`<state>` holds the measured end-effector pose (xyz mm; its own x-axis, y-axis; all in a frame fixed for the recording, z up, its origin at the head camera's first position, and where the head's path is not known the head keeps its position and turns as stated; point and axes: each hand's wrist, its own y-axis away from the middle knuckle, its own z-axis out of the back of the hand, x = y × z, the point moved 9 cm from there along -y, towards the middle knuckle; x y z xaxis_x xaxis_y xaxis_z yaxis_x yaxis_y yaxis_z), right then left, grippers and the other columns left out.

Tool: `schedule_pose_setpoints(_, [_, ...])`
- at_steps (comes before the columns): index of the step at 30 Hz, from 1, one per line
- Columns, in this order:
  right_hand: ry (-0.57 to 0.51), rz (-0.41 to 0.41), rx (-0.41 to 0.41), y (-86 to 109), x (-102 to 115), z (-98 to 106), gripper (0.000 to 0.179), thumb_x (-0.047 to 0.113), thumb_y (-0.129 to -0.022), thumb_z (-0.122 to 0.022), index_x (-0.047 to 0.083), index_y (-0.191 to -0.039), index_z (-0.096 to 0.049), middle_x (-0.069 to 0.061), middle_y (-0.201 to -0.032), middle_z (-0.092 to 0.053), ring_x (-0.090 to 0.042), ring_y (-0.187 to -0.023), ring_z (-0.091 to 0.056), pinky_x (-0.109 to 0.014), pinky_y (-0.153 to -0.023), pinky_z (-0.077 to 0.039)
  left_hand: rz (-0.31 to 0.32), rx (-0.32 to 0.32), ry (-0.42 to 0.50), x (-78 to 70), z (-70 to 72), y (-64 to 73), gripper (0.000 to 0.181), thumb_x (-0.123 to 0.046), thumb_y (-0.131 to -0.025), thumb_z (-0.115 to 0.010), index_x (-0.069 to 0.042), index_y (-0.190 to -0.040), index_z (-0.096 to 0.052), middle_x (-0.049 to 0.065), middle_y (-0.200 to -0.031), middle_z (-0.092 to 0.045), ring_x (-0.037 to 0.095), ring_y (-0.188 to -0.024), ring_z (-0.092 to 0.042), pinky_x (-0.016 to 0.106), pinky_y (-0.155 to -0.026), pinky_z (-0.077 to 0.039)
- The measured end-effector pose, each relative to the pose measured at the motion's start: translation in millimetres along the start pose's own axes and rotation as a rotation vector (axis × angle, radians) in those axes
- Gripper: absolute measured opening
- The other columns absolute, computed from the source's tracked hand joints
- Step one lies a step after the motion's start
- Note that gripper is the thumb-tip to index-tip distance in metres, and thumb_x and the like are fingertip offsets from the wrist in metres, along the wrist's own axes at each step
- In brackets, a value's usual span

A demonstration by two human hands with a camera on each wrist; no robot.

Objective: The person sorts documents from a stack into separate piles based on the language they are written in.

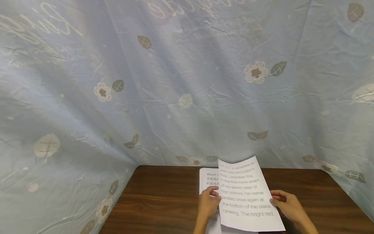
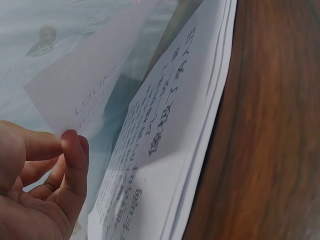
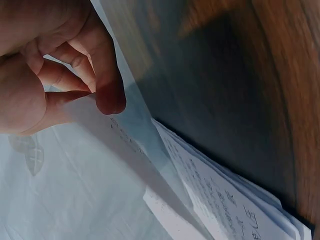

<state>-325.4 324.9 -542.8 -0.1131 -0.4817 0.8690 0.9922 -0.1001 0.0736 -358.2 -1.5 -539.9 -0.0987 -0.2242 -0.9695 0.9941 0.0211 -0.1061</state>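
A white sheet of paper (image 1: pixel 243 195) with large printed English text is held up, tilted, above a stack of papers (image 1: pixel 208 182). My left hand (image 1: pixel 208 201) pinches its left edge between thumb and fingers. At the opposite edge, my right hand (image 1: pixel 287 204) pinches the sheet the same way. In the left wrist view, the stack (image 2: pixel 165 125) lies below the left hand (image 2: pixel 45 180) and shows printed Chinese characters. The right wrist view has the sheet (image 3: pixel 125 150) between the thumb and fingers of the right hand (image 3: pixel 75 65), raised over the stack's corner.
The stack lies on a dark brown wooden table (image 1: pixel 163 195). A pale blue curtain (image 1: pixel 190 81) with flower and leaf prints hangs behind the table and along its sides. A dark shadow falls on the tabletop beside the stack in the right wrist view.
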Motion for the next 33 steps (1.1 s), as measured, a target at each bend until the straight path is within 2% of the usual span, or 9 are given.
schedule_pose_setpoints(9, [0.027,-0.038,0.018,4.8,-9,13,0.053,0.018,-0.104,-0.069,-0.012,-0.146,-0.055,-0.015,-0.124,-0.074,-0.008,-0.098,-0.066,-0.023,-0.078,-0.058,0.039,0.038,-0.017,0.3,-16.3,1.8,0.039,0.004,-0.086,-0.074,-0.002,-0.125,-0.075,-0.001,-0.089,-0.068,0.006,-0.064,-0.064,0.021,-0.048,-0.054])
schedule_pose_setpoints(20, [0.014,-0.077,0.011,9.6,-23,22,0.054,0.018,-0.104,-0.069,-0.013,-0.146,-0.054,-0.014,-0.122,-0.073,-0.006,-0.097,-0.064,-0.023,-0.078,-0.058,0.058,0.068,0.025,5.1,-36.3,8.5,0.041,0.005,-0.087,-0.073,-0.004,-0.127,-0.075,0.0,-0.092,-0.068,0.007,-0.061,-0.064,0.019,-0.048,-0.052])
schedule_pose_setpoints(28, [0.019,-0.07,0.018,13.0,-35,33,0.057,0.019,-0.106,-0.067,-0.017,-0.147,-0.05,-0.02,-0.123,-0.075,-0.001,-0.093,-0.066,-0.025,-0.079,-0.061,0.067,0.099,0.023,0.3,-47.3,13.5,0.041,0.001,-0.089,-0.072,-0.005,-0.13,-0.073,0.0,-0.096,-0.069,0.007,-0.063,-0.065,0.018,-0.05,-0.052])
schedule_pose_setpoints(33, [0.054,-0.073,0.014,14.1,-37,42,0.059,0.023,-0.107,-0.066,-0.016,-0.148,-0.05,-0.022,-0.129,-0.073,0.006,-0.093,-0.064,-0.022,-0.079,-0.059,0.07,0.109,0.033,-2.1,-55.0,17.1,0.041,0.002,-0.09,-0.072,-0.005,-0.13,-0.073,0.001,-0.097,-0.069,0.007,-0.062,-0.067,0.019,-0.05,-0.053])
